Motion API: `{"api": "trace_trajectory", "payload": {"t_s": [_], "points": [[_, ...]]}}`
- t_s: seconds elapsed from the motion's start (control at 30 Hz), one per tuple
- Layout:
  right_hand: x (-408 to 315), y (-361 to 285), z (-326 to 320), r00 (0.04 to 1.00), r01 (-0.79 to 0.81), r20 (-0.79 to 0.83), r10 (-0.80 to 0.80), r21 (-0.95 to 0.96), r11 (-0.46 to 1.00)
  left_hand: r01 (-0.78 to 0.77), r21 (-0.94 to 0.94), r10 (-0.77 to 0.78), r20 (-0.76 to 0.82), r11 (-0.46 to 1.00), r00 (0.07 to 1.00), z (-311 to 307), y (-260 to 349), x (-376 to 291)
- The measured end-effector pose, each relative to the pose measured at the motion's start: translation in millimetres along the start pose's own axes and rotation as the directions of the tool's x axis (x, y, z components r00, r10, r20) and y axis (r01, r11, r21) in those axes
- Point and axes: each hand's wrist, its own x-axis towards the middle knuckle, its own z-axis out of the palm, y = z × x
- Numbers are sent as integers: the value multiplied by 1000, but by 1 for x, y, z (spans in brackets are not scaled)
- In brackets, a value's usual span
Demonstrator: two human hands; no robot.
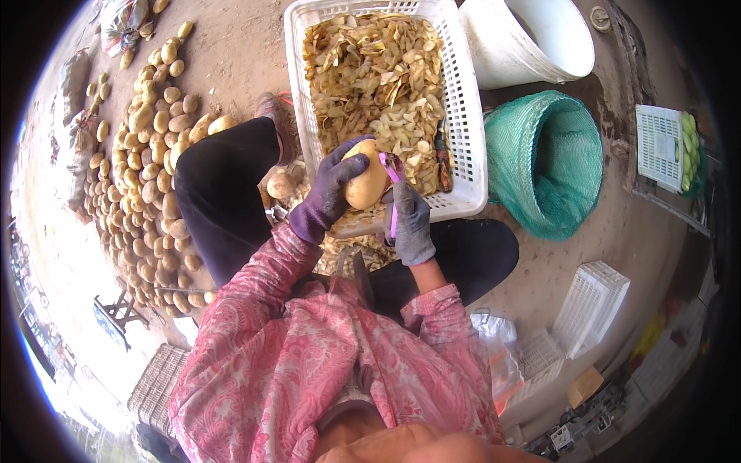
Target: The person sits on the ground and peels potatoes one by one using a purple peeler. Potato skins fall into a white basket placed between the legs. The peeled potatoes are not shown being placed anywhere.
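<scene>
A large potato (pixel 366 180) rests in my left hand (pixel 334 186), which wears a purple knit glove. My right hand (pixel 410 223), in a grey glove, holds a pink-handled peeler (pixel 393 169) with its head against or very near the potato's right side. Both hands are over the near end of a white plastic basket (pixel 476 173). Inside it lies a thick layer of potato peelings (pixel 370 69), and a dark, worn tool or strip (pixel 443 153) leans along the right wall. More peelings (pixel 376 249) lie on the ground between my legs.
Many unpeeled potatoes (pixel 147 173) spread over the ground at the left, with filled sacks (pixel 72 92) beyond. To the right of the basket are a white bucket (pixel 521 40) and a green mesh sack (pixel 521 168) standing open-mouthed. White crates (pixel 590 307) stand at the lower right.
</scene>
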Motion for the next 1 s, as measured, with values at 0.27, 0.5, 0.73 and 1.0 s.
{"api": "trace_trajectory", "payload": {"t_s": [0.27,0.5,0.73,1.0], "points": [[-10,16,-5,997,-28,-68,34,91,995,112,-124,-113,5,986,994,-1,-17,7],[-57,26,12,990,0,139,22,-162,987,-87,-156,90,12,984,996,-20,-4,28],[-5,6,1,999,6,-52,-3,58,998,103,-400,-97,35,911,995,-12,-8,28],[-34,42,12,997,75,-7,-78,-203,976,62,-307,-110,-142,950,984,-4,-5,23]]}}
